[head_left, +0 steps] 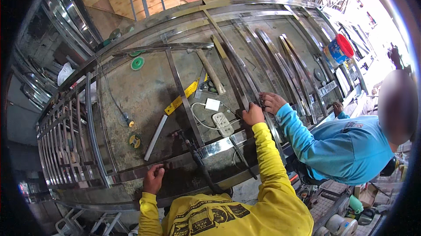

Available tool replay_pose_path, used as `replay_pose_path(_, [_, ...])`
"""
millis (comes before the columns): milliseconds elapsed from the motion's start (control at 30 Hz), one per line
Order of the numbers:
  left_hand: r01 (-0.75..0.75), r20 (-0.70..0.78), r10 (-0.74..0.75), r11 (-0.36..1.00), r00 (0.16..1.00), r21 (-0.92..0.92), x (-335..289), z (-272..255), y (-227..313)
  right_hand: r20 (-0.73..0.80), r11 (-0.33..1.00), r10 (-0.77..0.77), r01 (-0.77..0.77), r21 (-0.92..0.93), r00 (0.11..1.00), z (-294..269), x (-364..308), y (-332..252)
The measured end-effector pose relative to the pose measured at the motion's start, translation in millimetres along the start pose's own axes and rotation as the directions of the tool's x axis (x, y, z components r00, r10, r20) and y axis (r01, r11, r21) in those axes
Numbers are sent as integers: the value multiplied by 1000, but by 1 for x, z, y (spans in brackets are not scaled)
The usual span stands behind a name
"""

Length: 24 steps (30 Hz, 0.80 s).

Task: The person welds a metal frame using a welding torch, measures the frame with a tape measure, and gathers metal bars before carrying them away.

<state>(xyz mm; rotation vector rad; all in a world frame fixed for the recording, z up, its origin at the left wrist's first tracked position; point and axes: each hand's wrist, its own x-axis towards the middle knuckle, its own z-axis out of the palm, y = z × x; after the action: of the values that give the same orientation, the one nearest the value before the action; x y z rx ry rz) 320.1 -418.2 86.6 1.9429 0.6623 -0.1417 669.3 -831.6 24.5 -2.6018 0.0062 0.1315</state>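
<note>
My right hand [253, 114] is closed around a shiny metal tube [237, 71] of the large frame, thumb on top. Close beside it, a co-worker's hand [272, 102] in a blue sleeve touches the same area. My left hand [153, 179] is by the near frame rail [175, 162], its fingers loosely bent and apart, with nothing seen in them. Between my hands a black welding torch [197, 159] lies across the near rail. A white power strip [222, 124] and a white adapter [212, 104] lie near my right hand. Farther off rests a wooden-handled hammer [212, 71].
A yellow tool [182, 98], a metal bar [156, 137], a green disc [137, 63] and a yellow disc [134, 141] lie on the worktop [118, 87]. A red-and-blue bucket [337, 51] stands at the right. The co-worker [351, 146] is close on my right.
</note>
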Motion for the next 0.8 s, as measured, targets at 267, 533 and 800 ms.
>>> replay_pose_path(267, [-120, 70, 120, 993, 990, 5, 5, -4, 3, -88, 995, -21, 12, -94, 996, -1, -30, -14])
replay_pose_path(533, [-113, 88, 117, 992, 989, -53, 6, -41, -33, -334, 975, -139, 71, -210, 932, -25, -121, -52])
replay_pose_path(800, [-138, -26, 139, 990, 990, 24, -4, -56, -74, -340, 976, -217, 203, -76, 915, -2, -203, -78])
